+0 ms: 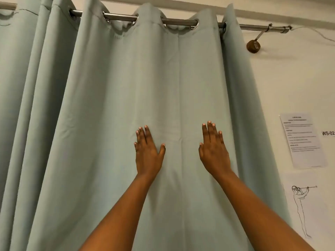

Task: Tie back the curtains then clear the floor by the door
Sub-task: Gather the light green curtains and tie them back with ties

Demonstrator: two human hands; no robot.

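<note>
Pale green fabric: one curtain (112,98), hung by metal eyelets on a steel rod (178,21), drawn across and filling the view from the left edge to just short of the rod's right end. A second gathered panel (27,78) hangs at far left, overlapping the first. The right hem falls free against the bare cream wall (290,84), with open wall beside it.

Hands: left hand (147,151) and right hand (213,150), both flat with fingers straight and laid on the cloth, set apart on either side of a vertical crease; neither grips anything.

Fittings: the rod's bracket with a round brown wall mount (253,46), right of the curtain edge.

Wall items: a printed sheet (303,141), its text too small to read; a label (328,133) reading what appears to be "WS-02"; a line drawing (301,209) of a figure reaching up to a rod.
</note>
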